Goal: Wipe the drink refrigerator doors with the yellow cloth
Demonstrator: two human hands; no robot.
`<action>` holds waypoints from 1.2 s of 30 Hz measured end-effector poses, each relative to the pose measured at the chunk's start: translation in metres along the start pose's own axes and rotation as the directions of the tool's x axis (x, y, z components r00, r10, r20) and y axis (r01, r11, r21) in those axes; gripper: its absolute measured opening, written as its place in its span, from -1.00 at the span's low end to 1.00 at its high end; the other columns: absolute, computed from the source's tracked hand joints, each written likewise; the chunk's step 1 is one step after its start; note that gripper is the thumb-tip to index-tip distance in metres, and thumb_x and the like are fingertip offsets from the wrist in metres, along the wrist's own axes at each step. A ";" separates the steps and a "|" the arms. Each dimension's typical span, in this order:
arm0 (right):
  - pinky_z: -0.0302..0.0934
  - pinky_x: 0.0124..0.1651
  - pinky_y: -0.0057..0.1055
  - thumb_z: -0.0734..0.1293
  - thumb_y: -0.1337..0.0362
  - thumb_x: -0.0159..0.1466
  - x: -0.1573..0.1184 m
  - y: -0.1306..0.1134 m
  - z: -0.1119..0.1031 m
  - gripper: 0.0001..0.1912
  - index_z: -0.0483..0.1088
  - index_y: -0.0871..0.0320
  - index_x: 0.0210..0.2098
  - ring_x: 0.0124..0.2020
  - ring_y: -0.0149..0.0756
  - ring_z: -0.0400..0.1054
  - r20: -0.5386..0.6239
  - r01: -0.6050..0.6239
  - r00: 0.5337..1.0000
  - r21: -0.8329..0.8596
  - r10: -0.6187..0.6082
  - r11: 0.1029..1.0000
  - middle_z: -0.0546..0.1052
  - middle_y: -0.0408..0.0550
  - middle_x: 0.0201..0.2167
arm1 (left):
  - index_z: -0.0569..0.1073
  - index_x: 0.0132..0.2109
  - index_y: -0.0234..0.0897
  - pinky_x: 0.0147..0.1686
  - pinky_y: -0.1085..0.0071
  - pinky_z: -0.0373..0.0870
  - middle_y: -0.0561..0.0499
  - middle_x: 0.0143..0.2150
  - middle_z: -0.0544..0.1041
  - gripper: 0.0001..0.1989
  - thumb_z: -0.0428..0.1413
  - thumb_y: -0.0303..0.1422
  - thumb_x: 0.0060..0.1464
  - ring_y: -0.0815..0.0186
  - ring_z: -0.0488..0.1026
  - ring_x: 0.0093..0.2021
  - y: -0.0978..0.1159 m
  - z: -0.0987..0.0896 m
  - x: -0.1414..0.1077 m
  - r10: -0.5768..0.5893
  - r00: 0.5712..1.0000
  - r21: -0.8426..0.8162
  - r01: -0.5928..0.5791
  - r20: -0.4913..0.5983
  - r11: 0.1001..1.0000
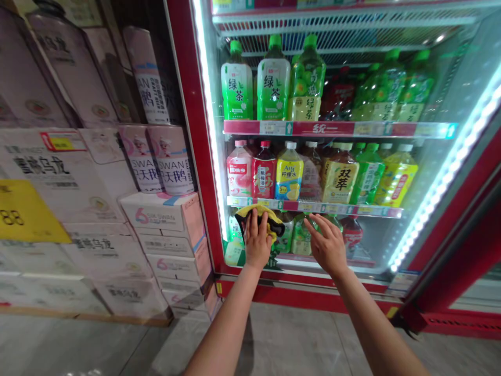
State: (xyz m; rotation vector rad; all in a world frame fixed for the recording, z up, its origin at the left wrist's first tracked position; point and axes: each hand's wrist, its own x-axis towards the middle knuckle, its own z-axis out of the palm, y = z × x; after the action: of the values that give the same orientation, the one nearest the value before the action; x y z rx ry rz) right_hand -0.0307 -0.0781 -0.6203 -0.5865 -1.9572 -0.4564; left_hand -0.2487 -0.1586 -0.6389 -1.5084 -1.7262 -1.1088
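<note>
"Head view: anything under the left grip [257, 239]?"

"Yes: laid flat-fingered over a crumpled yellow-and-black fabric cloth [245, 212], in front of a red-framed, white-lit drinks cooler [188, 112]. Pinched or pressed, impossible to tell."

"And the right grip [326, 243]?"

"Spread, slightly curled, holding nothing visible, near green-labelled plastic bottles [300, 239] on a lower shelf."

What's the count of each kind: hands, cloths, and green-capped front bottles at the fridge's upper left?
Hands (left hand, right hand): 2
Cloth: 1
Green-capped front bottles, upper left: 3
Total: 6
</note>
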 end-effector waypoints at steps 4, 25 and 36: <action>0.23 0.27 -0.10 0.25 0.47 0.29 0.001 0.012 -0.006 -0.36 0.31 -0.05 0.33 0.29 -0.07 0.30 -0.030 -0.064 0.997 0.024 0.064 0.998 0.46 0.04 0.24 | -0.09 0.53 -0.16 0.48 -0.12 -0.10 -0.13 0.60 -0.27 -0.22 0.00 -0.52 0.25 0.00 -0.28 0.57 0.045 -0.007 0.061 -0.037 0.993 -0.093 0.027 -0.112 0.995; 0.27 0.26 -0.04 0.24 0.48 0.29 0.005 0.027 -0.019 -0.33 0.29 -0.07 0.35 0.25 -0.05 0.33 -0.095 -0.113 0.989 0.060 0.118 0.992 0.48 0.06 0.21 | 0.01 0.51 -0.10 0.44 -0.10 0.09 -0.10 0.54 0.07 -0.26 -0.10 -0.62 0.26 0.02 0.07 0.50 0.061 0.001 0.037 0.042 0.997 0.082 -0.046 0.059 0.996; 0.28 0.24 -0.02 0.22 0.48 0.29 0.007 0.026 -0.019 -0.34 0.29 -0.08 0.34 0.23 -0.04 0.34 -0.101 -0.120 0.987 0.085 0.129 0.989 0.46 0.07 0.21 | -0.02 0.52 -0.09 0.43 -0.23 0.01 -0.09 0.55 0.06 -0.25 -0.13 -0.61 0.25 -0.06 0.03 0.51 0.071 -0.004 0.054 0.003 0.999 0.059 -0.006 0.045 0.998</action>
State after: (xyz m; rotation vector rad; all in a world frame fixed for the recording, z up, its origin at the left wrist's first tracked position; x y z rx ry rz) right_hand -0.0043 -0.0659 -0.6036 -0.6179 -1.8169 -0.3243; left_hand -0.1898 -0.1350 -0.5758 -1.5110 -1.7693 -1.0203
